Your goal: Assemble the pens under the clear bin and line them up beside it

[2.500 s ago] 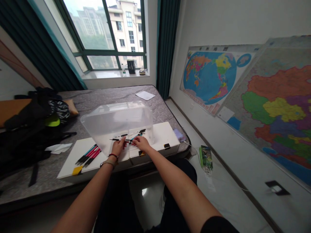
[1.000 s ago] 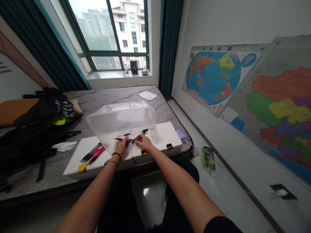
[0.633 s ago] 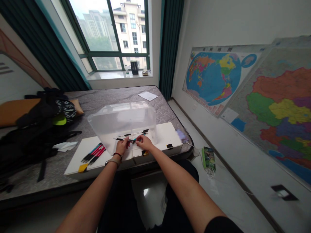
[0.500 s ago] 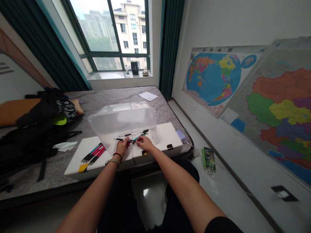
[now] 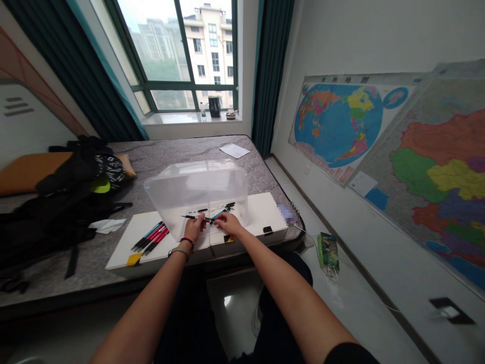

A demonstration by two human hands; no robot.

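Observation:
My left hand [image 5: 195, 227] is closed on a dark pen [image 5: 188, 217] that points left over the white box [image 5: 261, 212]. Close beside it on the right, my right hand [image 5: 226, 222] has its fingers pinched at the pen's right end; what they hold is too small to make out. Several black and teal pens [image 5: 229, 206] lie just beyond the hands, in front of the translucent plastic bin [image 5: 197, 184]. Red, black and teal pens [image 5: 151, 237] lie in a row at the box's left part.
A mattress [image 5: 261, 174] carries the box, a paper sheet [image 5: 235, 150], a tissue [image 5: 108, 225] and a black bag [image 5: 56, 217] at left. A green box [image 5: 328, 250] with a cable stands on the floor at right.
The whole view has shifted slightly, so things appear a little further right. Both hands stay close together at the pen, with hardly any change in their hold.

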